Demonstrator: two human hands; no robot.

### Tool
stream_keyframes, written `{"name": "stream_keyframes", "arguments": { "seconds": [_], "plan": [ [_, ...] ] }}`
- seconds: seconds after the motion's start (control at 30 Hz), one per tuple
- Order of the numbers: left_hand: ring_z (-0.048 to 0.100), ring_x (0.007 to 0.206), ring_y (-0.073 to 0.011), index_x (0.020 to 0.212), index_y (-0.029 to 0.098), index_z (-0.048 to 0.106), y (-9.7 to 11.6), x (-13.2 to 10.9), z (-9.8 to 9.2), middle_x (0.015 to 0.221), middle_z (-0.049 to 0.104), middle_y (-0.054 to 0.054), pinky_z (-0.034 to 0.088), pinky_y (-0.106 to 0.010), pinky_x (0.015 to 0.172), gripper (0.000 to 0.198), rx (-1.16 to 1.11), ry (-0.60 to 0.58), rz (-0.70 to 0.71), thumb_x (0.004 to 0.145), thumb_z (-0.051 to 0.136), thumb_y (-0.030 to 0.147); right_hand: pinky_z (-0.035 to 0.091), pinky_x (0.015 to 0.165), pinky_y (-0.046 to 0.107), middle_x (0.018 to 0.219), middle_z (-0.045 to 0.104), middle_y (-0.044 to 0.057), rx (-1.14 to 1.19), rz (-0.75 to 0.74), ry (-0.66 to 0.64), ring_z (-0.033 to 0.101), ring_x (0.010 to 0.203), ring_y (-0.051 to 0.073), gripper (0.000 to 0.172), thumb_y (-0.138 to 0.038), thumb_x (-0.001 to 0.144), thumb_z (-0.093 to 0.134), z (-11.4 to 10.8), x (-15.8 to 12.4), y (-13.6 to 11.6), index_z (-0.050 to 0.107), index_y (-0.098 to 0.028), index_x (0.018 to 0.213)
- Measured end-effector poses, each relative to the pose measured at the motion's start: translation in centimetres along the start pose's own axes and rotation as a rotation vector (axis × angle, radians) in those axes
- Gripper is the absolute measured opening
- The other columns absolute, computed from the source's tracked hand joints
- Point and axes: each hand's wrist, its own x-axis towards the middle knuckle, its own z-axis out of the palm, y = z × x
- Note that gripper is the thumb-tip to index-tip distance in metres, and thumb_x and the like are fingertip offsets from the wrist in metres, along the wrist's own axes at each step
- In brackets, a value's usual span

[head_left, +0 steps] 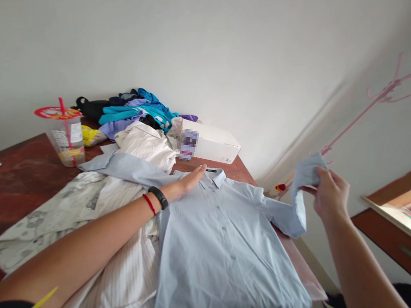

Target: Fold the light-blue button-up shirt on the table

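Note:
A light blue button-up shirt (217, 243) lies front up on the table, its collar toward the wall. My left hand (191, 180) rests on it beside the collar, fingers stretched out and flat. Around that wrist are a black band and a red string. Past the table's right edge, my right hand (331, 190) pinches the cuff of one shirt sleeve (299, 207), holding it raised so that the sleeve bends upward. The other sleeve (124, 165) stretches left over a striped white shirt (131, 280) and a pale patterned cloth (58, 214).
A plastic cup (69, 141) with a red straw stands at the back left of the dark red table (15, 174). Behind are a heap of clothes (127, 111) and a white box (213, 140). A pink coat rack (355, 116) stands right, near a wooden drawer (403, 249).

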Motion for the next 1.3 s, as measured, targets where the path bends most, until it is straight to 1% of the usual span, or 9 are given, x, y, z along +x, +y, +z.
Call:
{"name": "stream_keyframes", "arguments": {
  "seconds": [0.23,0.33,0.43,0.53,0.63,0.83,1.07,1.2,1.3],
  "plan": [
    [0.067,0.116,-0.0293,0.164,0.024,0.018,1.9,-0.7,-2.8,0.149,0.057,-0.015,0.054,-0.043,0.090,0.087,-0.525,-0.369,-0.273,0.096,-0.002,0.074,0.057,0.066,0.029,0.079,0.068,0.004,-0.179,-0.274,-0.686,0.064,0.075,0.020,0.036,-0.053,0.092,0.062,10.3,-9.6,-0.4,0.069,-0.018,0.085],
    [0.069,0.111,-0.0318,0.162,0.026,0.026,2.0,-0.9,-2.8,0.141,0.062,-0.016,0.056,-0.043,0.086,0.091,-0.638,-0.414,-0.397,0.092,0.019,0.085,0.055,0.071,0.031,0.090,0.074,0.007,-0.276,-0.267,-0.925,0.069,0.083,0.022,0.035,-0.051,0.096,0.058,13.3,-13.6,2.3,0.072,-0.019,0.094],
    [0.070,0.107,-0.0295,0.158,0.027,0.033,0.9,-1.1,-1.9,0.131,0.069,-0.014,0.056,-0.036,0.080,0.087,-0.510,-0.404,-0.449,0.087,0.061,0.070,0.054,0.082,0.034,0.103,0.076,0.007,-0.274,-0.267,-1.094,0.070,0.094,0.024,0.039,-0.054,0.100,0.052,14.5,-15.7,5.2,0.073,-0.022,0.105],
    [0.071,0.095,-0.0236,0.159,0.029,0.028,-0.9,-0.9,-0.9,0.124,0.071,-0.010,0.054,-0.029,0.073,0.104,-0.387,-0.325,-0.383,0.072,0.084,0.038,0.052,0.084,0.035,0.105,0.075,0.007,-0.253,-0.314,-1.137,0.069,0.096,0.025,0.038,-0.054,0.101,0.051,14.2,-16.1,7.1,0.072,-0.023,0.106],
    [0.069,0.078,-0.0184,0.151,0.024,0.042,-2.3,-0.6,-0.4,0.108,0.075,-0.007,0.050,-0.026,0.065,0.094,-0.286,-0.329,-0.279,0.067,0.082,0.025,0.053,0.087,0.036,0.107,0.074,0.007,-0.198,-0.281,-1.109,0.068,0.097,0.024,0.035,-0.052,0.101,0.054,13.5,-15.9,7.7,0.072,-0.023,0.107],
    [0.061,0.064,-0.0158,0.120,0.017,0.069,-2.4,-0.3,0.0,0.080,0.073,-0.003,0.044,-0.025,0.056,0.046,-0.079,-0.322,-0.141,0.075,0.074,0.026,0.053,0.084,0.034,0.103,0.075,0.007,-0.204,-0.264,-1.066,0.069,0.092,0.022,0.036,-0.052,0.100,0.054,13.2,-15.9,7.6,0.073,-0.022,0.105],
    [0.070,0.093,-0.0221,0.116,0.013,0.073,-1.7,-0.7,0.5,0.107,0.077,-0.010,0.053,-0.029,0.081,0.032,0.151,-0.320,0.045,0.089,0.065,0.029,0.052,0.084,0.034,0.104,0.076,0.008,-0.162,-0.256,-1.061,0.070,0.093,0.023,0.035,-0.049,0.101,0.053,13.4,-15.9,7.9,0.073,-0.021,0.104],
    [0.069,0.108,-0.0240,0.122,0.015,0.072,0.2,-0.4,0.1,0.117,0.076,-0.011,0.053,-0.034,0.098,0.036,0.311,-0.243,0.039,0.089,0.058,0.016,0.052,0.078,0.032,0.095,0.075,0.007,-0.148,-0.291,-1.033,0.068,0.084,0.021,0.034,-0.048,0.100,0.053,13.5,-15.7,8.2,0.074,-0.020,0.099],
    [0.064,0.121,-0.0261,0.111,0.016,0.077,4.8,-1.3,0.2,0.123,0.074,-0.011,0.046,-0.039,0.111,0.029,0.299,-0.082,0.171,0.094,0.054,0.020,0.051,0.073,0.032,0.089,0.074,0.006,-0.127,-0.309,-1.050,0.065,0.077,0.020,0.035,-0.046,0.101,0.053,13.5,-15.7,8.6,0.074,-0.019,0.094]
  ]
}}
